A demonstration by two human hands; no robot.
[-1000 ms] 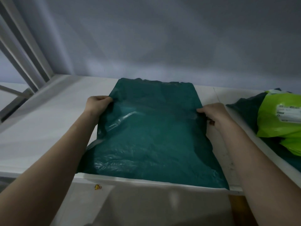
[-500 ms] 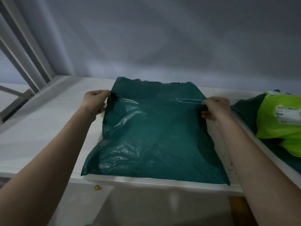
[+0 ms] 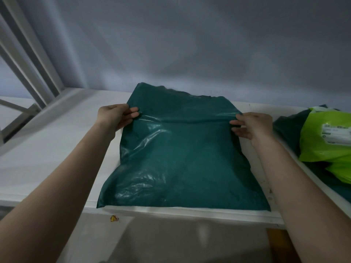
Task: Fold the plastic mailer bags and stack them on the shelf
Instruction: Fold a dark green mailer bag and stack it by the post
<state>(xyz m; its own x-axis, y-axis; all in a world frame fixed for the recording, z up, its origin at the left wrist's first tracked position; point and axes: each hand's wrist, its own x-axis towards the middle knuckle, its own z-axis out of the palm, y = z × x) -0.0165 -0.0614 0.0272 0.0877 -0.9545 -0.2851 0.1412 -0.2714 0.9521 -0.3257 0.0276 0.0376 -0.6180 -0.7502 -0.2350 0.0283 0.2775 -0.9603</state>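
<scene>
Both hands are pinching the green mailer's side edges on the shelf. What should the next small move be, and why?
Probably carry the pinched edges away toward the wall to finish the crease. The left hand and right hand each pinch a side of the mailer, a ridge runs between them, and its far part lies flat on the shelf.

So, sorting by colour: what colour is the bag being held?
Dark teal green bag, seen in the head view.
</scene>
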